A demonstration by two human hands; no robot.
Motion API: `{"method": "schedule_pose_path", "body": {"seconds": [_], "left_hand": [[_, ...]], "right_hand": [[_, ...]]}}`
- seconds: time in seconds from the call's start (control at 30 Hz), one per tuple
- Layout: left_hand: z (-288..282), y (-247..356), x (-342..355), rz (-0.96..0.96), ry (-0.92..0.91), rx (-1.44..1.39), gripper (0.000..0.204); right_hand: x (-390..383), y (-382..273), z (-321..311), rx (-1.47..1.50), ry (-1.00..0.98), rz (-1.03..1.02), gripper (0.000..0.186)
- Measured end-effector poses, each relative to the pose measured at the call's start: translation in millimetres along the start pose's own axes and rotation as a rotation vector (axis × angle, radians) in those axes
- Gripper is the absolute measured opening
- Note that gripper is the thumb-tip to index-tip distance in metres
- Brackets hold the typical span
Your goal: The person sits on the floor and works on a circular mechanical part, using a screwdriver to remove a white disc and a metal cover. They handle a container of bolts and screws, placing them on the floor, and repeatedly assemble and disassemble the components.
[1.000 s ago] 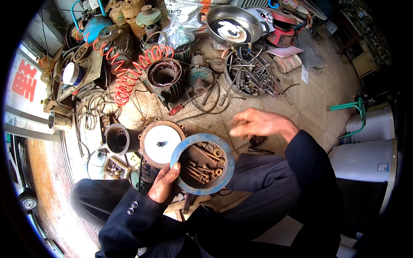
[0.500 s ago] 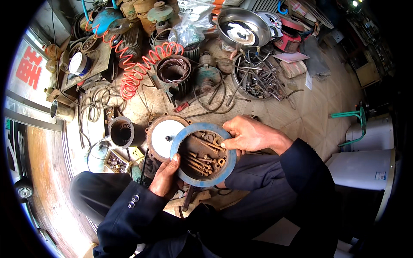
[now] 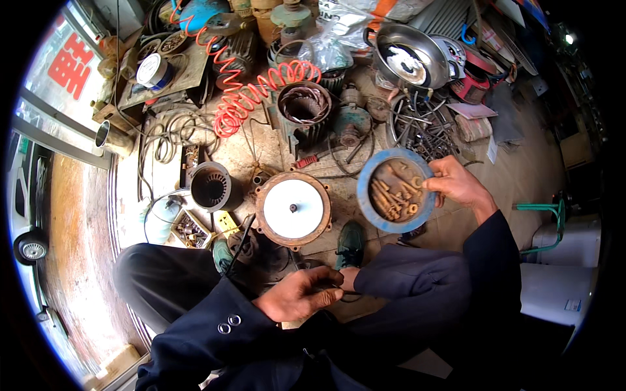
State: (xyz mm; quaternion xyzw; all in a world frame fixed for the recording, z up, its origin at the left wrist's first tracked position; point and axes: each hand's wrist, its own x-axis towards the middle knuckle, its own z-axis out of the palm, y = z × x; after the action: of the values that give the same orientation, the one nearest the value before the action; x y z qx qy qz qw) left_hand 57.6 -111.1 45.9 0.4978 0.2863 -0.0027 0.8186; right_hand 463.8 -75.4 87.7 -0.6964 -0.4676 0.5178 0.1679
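My right hand (image 3: 460, 185) grips the right rim of a round blue-rimmed dish (image 3: 365, 201), thumb on top, holding it up off the floor. Rusty bolts (image 3: 389, 199), nuts and washers lie inside it, slightly blurred. Over my lap, my left hand (image 3: 301, 293) is away from the dish with its fingers curled in; whatever they may hold is hidden. Between my feet and just ahead of that hand sits a rusty round flange (image 3: 261, 212) with a white disc (image 3: 293, 225) on it and a dark stud at the centre.
Left of the flange stand a dark slotted cylinder (image 3: 210, 186) and a small box of metal parts (image 3: 207, 233). Beyond are a motor housing with copper windings (image 3: 304, 107), a red coiled hose (image 3: 228, 124), a basin of metal pieces (image 3: 417, 130) and a steel pan (image 3: 440, 55).
My left hand has let go of the dish and drawn back toward my lap. The dish, now in my right hand alone, has moved right and forward, uncovering the white disc. The view has shifted.
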Motion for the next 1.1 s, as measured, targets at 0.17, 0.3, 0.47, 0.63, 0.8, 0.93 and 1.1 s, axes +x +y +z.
{"method": "schedule_pose_path", "body": {"seconds": [0.17, 0.3, 0.47, 0.63, 0.8, 0.93, 1.1], "left_hand": [[-5.8, -1.4, -5.0, 0.039, 0.080, 0.168, 0.044], [-7.8, 10.2, -10.5, 0.028, 0.115, 0.279, 0.043], [-18.7, 6.3, -15.8, 0.153, 0.165, 0.395, 0.040], [-30.7, 1.8, -19.4, 0.075, 0.192, 0.365, 0.044], [-37.9, 12.3, -17.9, -0.027, 0.210, 0.307, 0.045], [-37.3, 6.7, -13.1, -0.085, 0.250, 0.256, 0.043], [-42.5, 5.9, -14.4, 0.014, 0.223, 0.329, 0.042]], "right_hand": [[35.5, 34.2, -3.2, -0.063, 0.001, 0.084, 0.028], [67.9, 63.3, 10.2, -0.041, -0.014, 0.150, 0.027], [102.9, 132.9, 44.0, 0.131, 0.076, 0.262, 0.023], [131.9, 235.9, 116.0, 0.381, 0.255, 0.257, 0.022], [136.3, 277.0, 172.5, 0.608, 0.398, 0.186, 0.023], [122.2, 293.4, 186.9, 0.703, 0.368, 0.132, 0.024], [119.8, 363.6, 199.1, 0.354, 0.457, -0.013, 0.016]]}}
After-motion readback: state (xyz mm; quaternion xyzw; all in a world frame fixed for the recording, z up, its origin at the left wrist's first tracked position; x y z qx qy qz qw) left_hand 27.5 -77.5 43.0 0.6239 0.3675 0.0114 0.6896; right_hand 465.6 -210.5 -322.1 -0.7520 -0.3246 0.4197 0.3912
